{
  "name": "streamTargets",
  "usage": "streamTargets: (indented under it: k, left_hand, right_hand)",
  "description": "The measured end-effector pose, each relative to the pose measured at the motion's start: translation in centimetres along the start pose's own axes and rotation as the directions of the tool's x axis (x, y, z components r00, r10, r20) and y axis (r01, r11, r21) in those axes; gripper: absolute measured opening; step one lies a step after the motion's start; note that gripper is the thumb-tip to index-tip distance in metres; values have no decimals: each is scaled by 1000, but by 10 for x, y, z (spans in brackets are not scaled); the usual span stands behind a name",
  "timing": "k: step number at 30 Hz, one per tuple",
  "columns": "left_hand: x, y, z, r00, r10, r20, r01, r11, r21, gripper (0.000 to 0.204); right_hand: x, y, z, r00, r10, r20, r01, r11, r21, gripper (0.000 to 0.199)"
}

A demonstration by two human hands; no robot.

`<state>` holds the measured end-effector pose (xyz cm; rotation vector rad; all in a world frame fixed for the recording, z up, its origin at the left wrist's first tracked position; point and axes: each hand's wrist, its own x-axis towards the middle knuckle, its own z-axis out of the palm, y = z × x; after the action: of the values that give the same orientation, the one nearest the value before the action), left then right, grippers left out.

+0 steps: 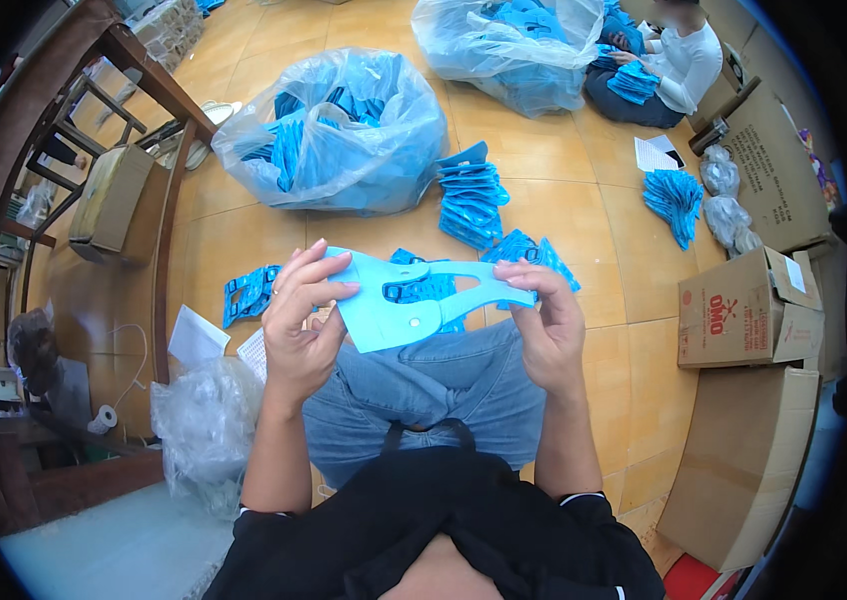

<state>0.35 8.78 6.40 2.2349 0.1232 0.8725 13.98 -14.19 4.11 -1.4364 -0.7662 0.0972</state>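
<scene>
Between my two hands, above my lap, is a flat light-blue piece [379, 315]. One end is broad, and it narrows to a looped end around a long opening; a small pale round spot shows near its middle. My left hand [302, 315] pinches the broad end, fingers on top and thumb beneath. The narrow looped end is gripped by my right hand [552, 325], its thumb and fingers closed on the tip. Just beyond lie blue packets with dark prints [247, 295] on the floor, partly hidden behind the piece.
A tall stack of blue packets [471, 195] stands ahead, near a large clear bag [384, 150] of blue pieces. Another bag [534, 85] sits farther back. A person [679, 65] sits at the far right holding blue packets. Cardboard boxes [734, 470] line the right; a wooden frame [169, 270] stands left.
</scene>
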Motion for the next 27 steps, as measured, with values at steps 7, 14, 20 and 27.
streamTargets:
  k: [7, 14, 20, 27]
  left_hand:
    - [8, -3, 1, 997, -61, -41, 57, 994, -94, 21]
    - [9, -3, -2, 970, 169, -176, -159, 985, 70, 30]
    - [14, -2, -1, 937, 250, -245, -257, 966, 4, 29]
    - [40, 17, -7, 959, 126, -253, -154, 983, -96, 24]
  right_hand:
    - [8, -3, 0, 999, -43, 10, 43, 998, -44, 19]
    - [21, -14, -6, 931, -365, 10, 340, 856, -390, 28]
    - [25, -22, -5, 886, -464, -8, 411, 793, -451, 30]
    - [41, -41, -6, 923, -348, -163, 292, 911, -291, 17]
